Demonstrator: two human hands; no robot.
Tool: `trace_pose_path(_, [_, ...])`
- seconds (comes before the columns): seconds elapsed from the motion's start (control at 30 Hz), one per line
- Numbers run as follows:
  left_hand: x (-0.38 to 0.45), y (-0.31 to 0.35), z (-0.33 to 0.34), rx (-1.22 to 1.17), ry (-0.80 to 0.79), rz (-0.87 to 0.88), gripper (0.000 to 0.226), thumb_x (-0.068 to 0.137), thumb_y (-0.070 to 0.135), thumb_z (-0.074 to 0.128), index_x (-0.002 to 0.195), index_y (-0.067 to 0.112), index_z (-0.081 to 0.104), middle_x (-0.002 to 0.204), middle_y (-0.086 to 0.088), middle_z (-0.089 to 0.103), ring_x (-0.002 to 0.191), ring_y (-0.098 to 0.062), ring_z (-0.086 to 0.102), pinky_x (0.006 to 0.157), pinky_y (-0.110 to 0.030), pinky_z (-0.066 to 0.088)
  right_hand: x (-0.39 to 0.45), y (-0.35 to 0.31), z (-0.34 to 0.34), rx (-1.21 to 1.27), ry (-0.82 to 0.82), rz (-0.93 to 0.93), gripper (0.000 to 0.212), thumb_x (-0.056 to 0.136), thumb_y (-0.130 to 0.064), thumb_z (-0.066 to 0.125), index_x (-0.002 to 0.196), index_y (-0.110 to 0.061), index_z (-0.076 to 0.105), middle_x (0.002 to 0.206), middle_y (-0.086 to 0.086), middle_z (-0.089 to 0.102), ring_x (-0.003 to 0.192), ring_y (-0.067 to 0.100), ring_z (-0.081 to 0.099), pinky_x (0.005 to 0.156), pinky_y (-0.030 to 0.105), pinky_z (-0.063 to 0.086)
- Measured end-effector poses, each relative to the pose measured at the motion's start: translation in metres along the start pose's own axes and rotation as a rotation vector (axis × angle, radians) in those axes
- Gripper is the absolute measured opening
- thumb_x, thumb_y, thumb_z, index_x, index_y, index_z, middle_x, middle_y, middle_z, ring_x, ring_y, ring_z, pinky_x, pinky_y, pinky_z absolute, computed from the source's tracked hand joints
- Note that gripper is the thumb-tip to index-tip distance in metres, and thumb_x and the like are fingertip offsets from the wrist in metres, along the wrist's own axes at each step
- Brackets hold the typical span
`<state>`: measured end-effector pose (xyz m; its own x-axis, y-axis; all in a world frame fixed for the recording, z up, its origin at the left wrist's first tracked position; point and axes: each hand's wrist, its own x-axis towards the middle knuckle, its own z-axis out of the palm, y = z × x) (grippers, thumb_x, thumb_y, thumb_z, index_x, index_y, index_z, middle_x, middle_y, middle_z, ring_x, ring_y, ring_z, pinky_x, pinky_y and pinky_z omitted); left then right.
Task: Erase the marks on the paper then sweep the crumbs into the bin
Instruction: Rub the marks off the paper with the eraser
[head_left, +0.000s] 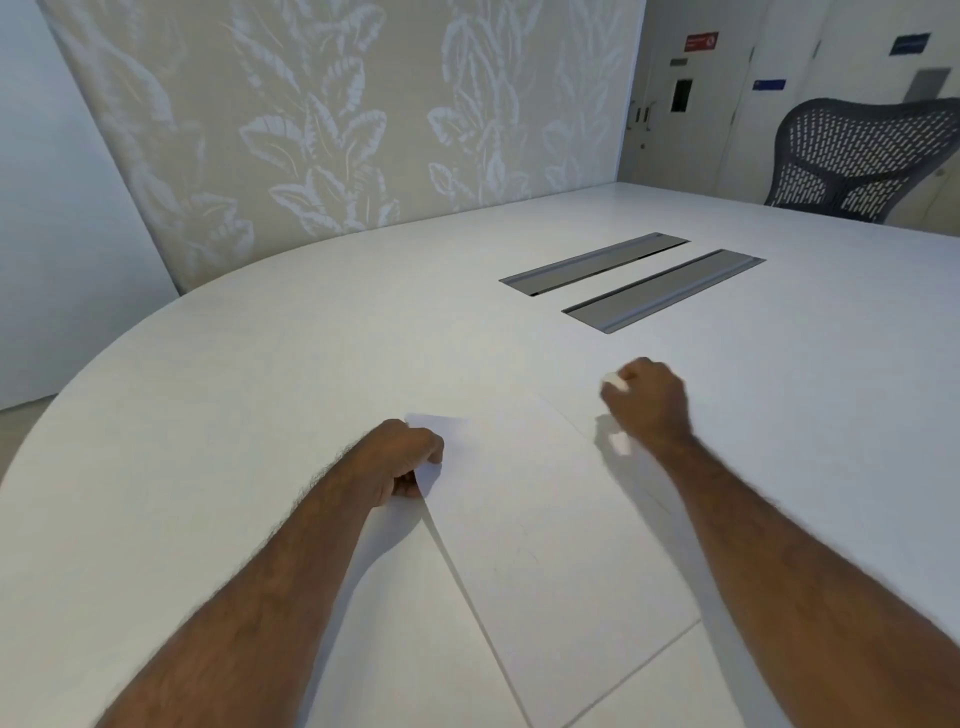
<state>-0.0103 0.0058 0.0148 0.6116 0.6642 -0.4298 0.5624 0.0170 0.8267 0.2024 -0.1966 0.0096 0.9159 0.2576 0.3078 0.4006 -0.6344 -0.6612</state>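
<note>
1. One sheet of paper (545, 519) lies flat, centre to lower centre of frame, angled so its long edges run toward lower right. Only very faint pencil traces show mid-sheet; too faint to tell whether erasing is finished.
2. Handling, my read: light, thin, slides easily on a smooth top and creases if shoved. Pin it near an edge or corner and rub away from the pinned point, not toward it.
3. Left hand (410, 457) is curled closed at the sheet's upper-left corner, fingers pinching or pressing that edge; the corner looks slightly lifted.
4. Right hand (647, 400) is closed around a small white eraser (615, 381), just past the sheet's upper-right edge, right of centre.
5. White bit (619, 443) under that hand: crumb pile or highlight, cannot tell.
6. White table (311, 338) fills the frame; two grey cable flaps (631, 280) upper centre-right, mesh chair (862, 156) upper right.
7. No bin in view.
</note>
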Motion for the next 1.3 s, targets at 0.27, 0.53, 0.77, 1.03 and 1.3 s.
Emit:
trace_pose_path(0.27, [-0.016,-0.008,0.008,0.044,0.064,0.115,0.024,0.072,0.009,0.056,0.095,0.004,0.062,0.083,-0.017,0.066,0.067,-0.026,0.058,0.062,-0.031,0.043,-0.065,-0.055,0.062,0.274,-0.295,-0.15,0.013,0.074,-0.028,0.073,0.075,-0.025,0.06,0.074,-0.012,0.06,0.067,0.006,0.056,0.055,0.005,0.037])
trace_pose_path(0.53, [-0.03,-0.048,-0.003,0.597,0.156,0.637,0.1,0.063,0.083,0.056,0.149,0.044,0.023,0.132,0.006,0.058,0.12,-0.02,0.054,0.102,-0.034,0.039,-0.074,-0.052,0.073,0.112,-0.342,-0.222,0.01,0.076,-0.032,0.068,0.081,-0.029,0.06,0.087,-0.011,0.058,0.078,0.008,0.056,0.069,0.022,0.041])
trace_pose_path(0.77, [-0.025,-0.068,0.007,0.999,0.169,0.566,0.128,0.056,0.104,0.015,0.156,0.026,0.002,0.164,-0.002,0.013,0.151,-0.015,-0.001,0.123,-0.04,0.0,-0.073,-0.051,0.071,0.104,-0.344,-0.203,0.011,0.076,-0.034,0.069,0.083,-0.026,0.067,0.088,-0.012,0.062,0.08,0.007,0.058,0.07,0.023,0.044])
trace_pose_path(1.03, [-0.022,-0.068,0.009,0.932,0.198,0.464,0.149,0.041,0.109,0.021,0.155,0.017,-0.011,0.166,0.002,-0.005,0.151,-0.012,-0.009,0.123,-0.041,-0.003,-0.076,-0.054,0.069,0.066,-0.329,-0.246,0.009,0.077,-0.033,0.069,0.082,-0.027,0.066,0.092,-0.008,0.062,0.083,0.011,0.059,0.073,0.024,0.044])
trace_pose_path(1.3, [-0.02,-0.066,0.011,0.964,0.189,0.429,0.152,0.038,0.11,0.018,0.156,0.015,-0.004,0.165,0.001,-0.011,0.15,-0.012,-0.013,0.122,-0.041,-0.006,-0.1,-0.075,0.061,0.103,-0.599,-0.487,0.017,0.071,-0.037,0.071,0.086,-0.036,0.064,0.089,-0.017,0.059,0.077,0.0,0.056,0.073,0.028,0.051])
